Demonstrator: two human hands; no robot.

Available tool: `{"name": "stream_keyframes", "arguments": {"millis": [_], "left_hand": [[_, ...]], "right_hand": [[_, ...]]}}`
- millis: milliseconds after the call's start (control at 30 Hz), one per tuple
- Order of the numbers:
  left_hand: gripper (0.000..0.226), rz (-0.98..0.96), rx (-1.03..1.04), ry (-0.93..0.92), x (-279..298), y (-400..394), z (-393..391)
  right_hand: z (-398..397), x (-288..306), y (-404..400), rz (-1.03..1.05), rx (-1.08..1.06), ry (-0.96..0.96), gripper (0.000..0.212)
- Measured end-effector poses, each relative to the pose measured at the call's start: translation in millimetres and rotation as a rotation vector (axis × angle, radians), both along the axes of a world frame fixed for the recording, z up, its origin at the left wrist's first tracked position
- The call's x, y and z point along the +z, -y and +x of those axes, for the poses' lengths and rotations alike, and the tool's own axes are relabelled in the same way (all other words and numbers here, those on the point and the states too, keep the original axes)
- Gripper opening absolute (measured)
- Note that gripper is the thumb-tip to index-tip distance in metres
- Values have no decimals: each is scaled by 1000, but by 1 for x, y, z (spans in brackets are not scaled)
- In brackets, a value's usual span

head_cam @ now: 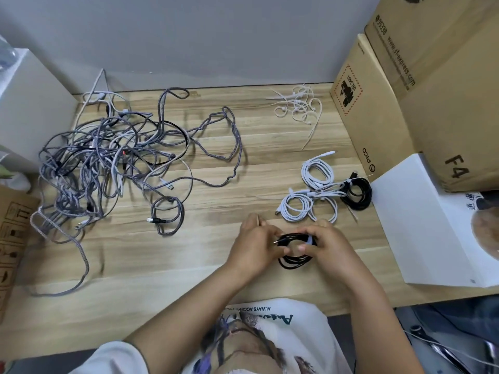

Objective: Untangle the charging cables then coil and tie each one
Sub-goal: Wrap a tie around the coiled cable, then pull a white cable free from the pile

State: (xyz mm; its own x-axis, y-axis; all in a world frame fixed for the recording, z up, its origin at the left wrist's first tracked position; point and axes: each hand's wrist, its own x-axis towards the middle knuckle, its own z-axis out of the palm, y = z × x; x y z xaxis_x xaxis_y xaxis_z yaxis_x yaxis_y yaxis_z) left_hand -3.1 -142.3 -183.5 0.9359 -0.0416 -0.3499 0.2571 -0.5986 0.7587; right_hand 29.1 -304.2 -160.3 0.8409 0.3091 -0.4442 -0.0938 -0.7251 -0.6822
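The desk (205, 268) is pale wood with visible grain and a matt finish. The tangled cables (108, 157) wear a woven grey braid that looks rough. The coiled black cable (293, 259) has a smooth, slightly glossy plastic jacket; the white coiled cables (317, 172) are smooth matt plastic, like the white ties (297, 106). The boxes (378, 112) are plain brown cardboard, dull and printed.
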Motion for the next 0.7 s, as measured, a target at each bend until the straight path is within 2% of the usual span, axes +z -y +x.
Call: {"name": "stream_keyframes", "arguments": {"millis": [100, 233, 333, 400, 567, 700], "left_hand": [[19, -192, -117, -162, -11, 15, 14], [47, -403, 15, -360, -18, 25, 21], [43, -488, 63, -443, -16, 26, 22], [29, -532, 44, -478, -18, 25, 23], [37, -587, 106, -496, -18, 22, 20], [32, -629, 158, -443, -12, 16, 16]], "right_hand": [[9, -17, 14, -127, -44, 33, 32], [14, -36, 16, -209, -136, 142, 34], [11, -41, 13, -354, -162, 295, 32], [10, -42, 11, -387, -169, 339, 31], [9, -40, 9, -408, -178, 372, 28], [4, -22, 2, -350, -202, 432, 20]]}}
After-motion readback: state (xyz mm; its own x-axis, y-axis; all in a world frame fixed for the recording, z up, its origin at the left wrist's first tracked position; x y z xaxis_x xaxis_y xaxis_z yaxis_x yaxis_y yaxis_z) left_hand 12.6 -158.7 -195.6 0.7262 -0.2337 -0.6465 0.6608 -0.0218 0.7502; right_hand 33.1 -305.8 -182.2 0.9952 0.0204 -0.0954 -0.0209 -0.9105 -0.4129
